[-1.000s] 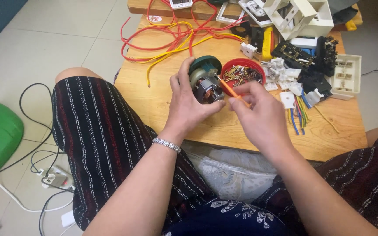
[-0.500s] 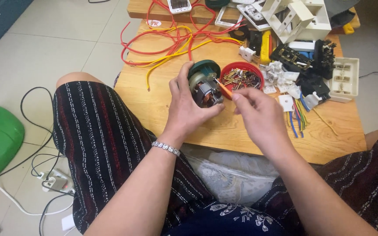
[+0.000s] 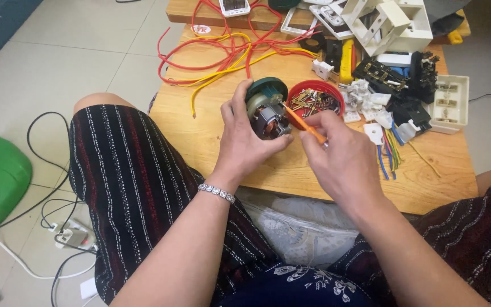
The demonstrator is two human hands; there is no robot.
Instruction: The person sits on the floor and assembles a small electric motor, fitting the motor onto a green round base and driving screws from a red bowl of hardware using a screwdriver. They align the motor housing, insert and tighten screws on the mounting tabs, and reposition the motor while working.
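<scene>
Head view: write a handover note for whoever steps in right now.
Left hand: grips the small electric motor with the green end cap, held above the wooden board.
Right hand: holds an orange screwdriver, tip at the motor's frame.
Nearby: red bowl of screws just behind the motor; red and yellow wires and white socket parts farther back.
Done: cannot tell which screws are out.
Left: the tool is at the motor, so that work is unfinished.

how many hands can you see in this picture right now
2. The left hand grips the small motor over the wooden table; the right hand holds an orange screwdriver against it.
</scene>
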